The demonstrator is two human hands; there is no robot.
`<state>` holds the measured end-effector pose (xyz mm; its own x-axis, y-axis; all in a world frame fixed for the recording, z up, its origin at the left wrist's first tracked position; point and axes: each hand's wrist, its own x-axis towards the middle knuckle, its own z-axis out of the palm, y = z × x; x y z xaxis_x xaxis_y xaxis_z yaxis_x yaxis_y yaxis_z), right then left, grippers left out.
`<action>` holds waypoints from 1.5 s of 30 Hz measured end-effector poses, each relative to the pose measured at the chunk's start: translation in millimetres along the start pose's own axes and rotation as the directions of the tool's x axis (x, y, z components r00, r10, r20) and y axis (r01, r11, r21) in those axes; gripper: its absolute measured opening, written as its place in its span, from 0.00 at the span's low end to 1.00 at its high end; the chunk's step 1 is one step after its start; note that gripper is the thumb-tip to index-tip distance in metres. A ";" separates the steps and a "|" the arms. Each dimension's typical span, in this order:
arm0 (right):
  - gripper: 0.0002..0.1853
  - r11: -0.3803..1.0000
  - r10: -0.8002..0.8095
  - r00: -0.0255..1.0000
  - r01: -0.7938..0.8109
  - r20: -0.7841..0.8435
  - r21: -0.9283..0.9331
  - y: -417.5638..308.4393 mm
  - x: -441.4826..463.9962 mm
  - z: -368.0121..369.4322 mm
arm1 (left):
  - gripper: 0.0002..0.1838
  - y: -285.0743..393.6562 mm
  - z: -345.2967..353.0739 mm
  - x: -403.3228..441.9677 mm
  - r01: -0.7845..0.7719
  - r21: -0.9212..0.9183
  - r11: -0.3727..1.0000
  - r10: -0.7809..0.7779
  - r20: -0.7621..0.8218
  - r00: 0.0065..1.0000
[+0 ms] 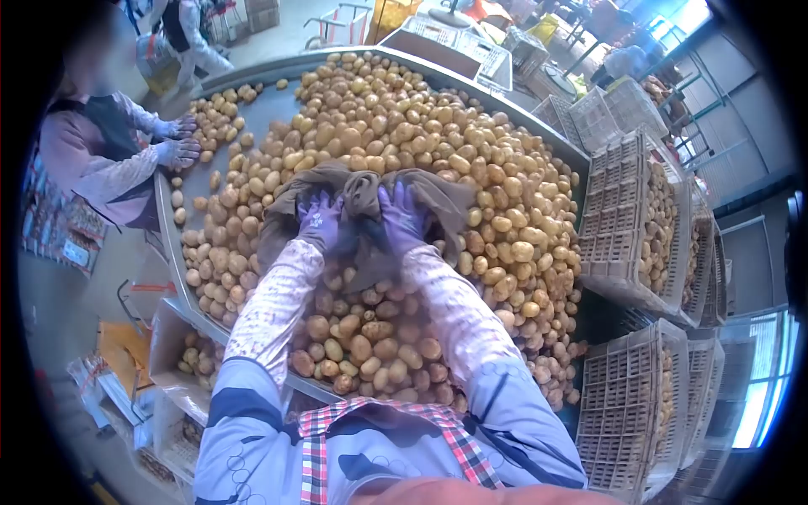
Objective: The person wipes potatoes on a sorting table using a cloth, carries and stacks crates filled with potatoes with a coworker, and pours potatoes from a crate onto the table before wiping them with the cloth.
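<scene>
A crumpled brown cloth lies on a large heap of potatoes. My left hand, in a purple glove, presses on the left part of the cloth with its fingers spread and pointing forward. On the right part rests my right hand, gloved the same way, its fingers also apart. Between the two hands the cloth is bunched up in a ridge, and its edges drape over the potatoes around them. Potatoes under the cloth are hidden. Several more potatoes show between my forearms.
A metal-rimmed sorting table bears the heap. At its left edge, a person's gloved hands touch potatoes. Plastic crates with potatoes are stacked at the right. A plastic-lined box of potatoes stands at the lower left.
</scene>
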<state>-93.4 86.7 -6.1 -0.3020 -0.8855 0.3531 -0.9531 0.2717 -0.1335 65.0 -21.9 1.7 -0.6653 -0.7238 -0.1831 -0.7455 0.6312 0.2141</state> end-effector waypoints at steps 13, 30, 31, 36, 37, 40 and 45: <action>0.11 0.835 -0.138 0.985 0.061 0.100 0.546 19.8 -106.7 -136.5 | 0.18 -6.2 0.6 -223.6 -0.341 -0.087 0.936 0.323 -0.171 0.931; 0.25 0.989 -0.098 0.953 0.124 0.286 -0.076 -35.6 -239.0 -88.3 | 0.39 20.7 58.5 -220.4 -0.218 0.112 0.970 0.209 0.083 0.974; 0.24 0.981 -0.139 0.949 0.171 0.283 -0.090 -37.2 -228.9 -79.9 | 0.39 24.4 31.9 -210.0 -0.146 -0.061 0.987 0.157 0.246 0.957; 0.26 0.880 -0.182 0.969 0.236 0.165 -0.412 -35.4 -162.0 -6.6 | 0.35 -17.9 77.6 -150.4 -0.168 0.152 0.974 0.171 -0.005 0.985; 0.26 0.974 -0.205 0.979 0.205 0.009 -0.092 -47.2 -124.8 -30.5 | 0.31 -12.1 58.0 -145.1 -0.129 0.297 0.946 0.101 0.108 0.989; 0.26 0.976 -0.088 0.938 0.013 0.336 0.217 -70.7 -44.5 -73.6 | 0.33 -6.6 6.6 -124.5 0.046 0.155 0.987 -0.039 -0.049 0.998; 0.26 0.987 -0.121 0.962 0.090 0.246 0.134 -72.4 -66.5 -75.3 | 0.15 -10.5 12.7 -158.3 -0.009 0.276 0.961 0.072 -0.219 0.973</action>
<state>-6.0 154.3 49.8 -0.1692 -0.9772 0.1282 -0.9648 0.1377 -0.2241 177.7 89.6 16.3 -0.6924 -0.7200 0.0470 -0.7215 0.6900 -0.0579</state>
